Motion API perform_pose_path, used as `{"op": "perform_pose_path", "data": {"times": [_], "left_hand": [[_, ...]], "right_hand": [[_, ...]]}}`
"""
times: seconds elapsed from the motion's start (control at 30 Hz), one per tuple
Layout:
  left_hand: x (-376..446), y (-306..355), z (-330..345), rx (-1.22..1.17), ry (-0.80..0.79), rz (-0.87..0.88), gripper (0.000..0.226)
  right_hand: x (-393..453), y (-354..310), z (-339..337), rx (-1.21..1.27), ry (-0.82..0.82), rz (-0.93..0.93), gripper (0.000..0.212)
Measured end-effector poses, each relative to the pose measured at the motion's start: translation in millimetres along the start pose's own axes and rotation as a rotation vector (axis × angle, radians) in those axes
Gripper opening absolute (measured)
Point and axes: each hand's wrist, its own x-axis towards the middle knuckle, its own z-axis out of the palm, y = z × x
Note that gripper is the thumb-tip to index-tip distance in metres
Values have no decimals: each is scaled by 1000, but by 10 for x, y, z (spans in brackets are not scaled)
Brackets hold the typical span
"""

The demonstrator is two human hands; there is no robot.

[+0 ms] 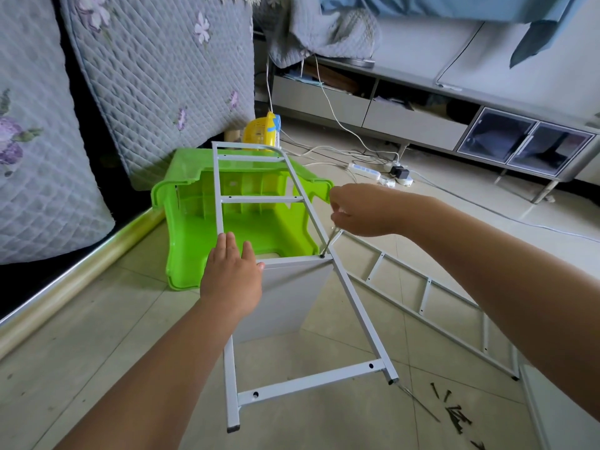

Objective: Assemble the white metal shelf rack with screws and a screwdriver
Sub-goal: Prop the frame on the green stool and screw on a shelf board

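Beige floor tiles [97, 319] carry everything I am working on. My left hand [232, 280] lies flat on the white ladder-shaped rack frame [293, 199], fingers straight and close together over its left rail, beside the top edge of a white shelf panel [289, 297] standing under the frame. My right hand [360, 209] has its fingers curled round the handle of a screwdriver [328, 243], whose thin shaft slants down to a dark screw [322, 255] at the frame's right rail, where the panel meets it. The far end of the frame rests on an overturned green plastic stool [259, 228].

A second ladder frame [428, 287] lies flat on the tiles to the right, and loose dark screws [456, 417] are scattered near my right forearm, beside the frame's near foot. Behind the stool a yellow basket [259, 129] sits on the floor. Quilted grey mattresses [162, 69] with purple flowers lean at the left, above a gold-coloured rail [81, 274]. A low grey cabinet [422, 121] runs along the back, with white cables and a power strip [365, 170] in front of it.
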Motion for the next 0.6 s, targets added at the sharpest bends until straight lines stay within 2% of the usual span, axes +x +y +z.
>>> {"op": "perform_pose_path", "data": {"times": [0.07,0.3,0.5,0.6], "left_hand": [[3,8,-2,6,4,-2,54],[-5,14,0,8,3,-4,54],[-25,17,-10,6,0,0,54],[-26,15,-1,29,-9,7,52]], "right_hand": [[-35,-28,-30,29,-37,-61,10],[-37,-51,-55,-68,92,-60,27],[31,-17,37,-174,61,125,30],[-1,10,29,-123,17,68,34]]}}
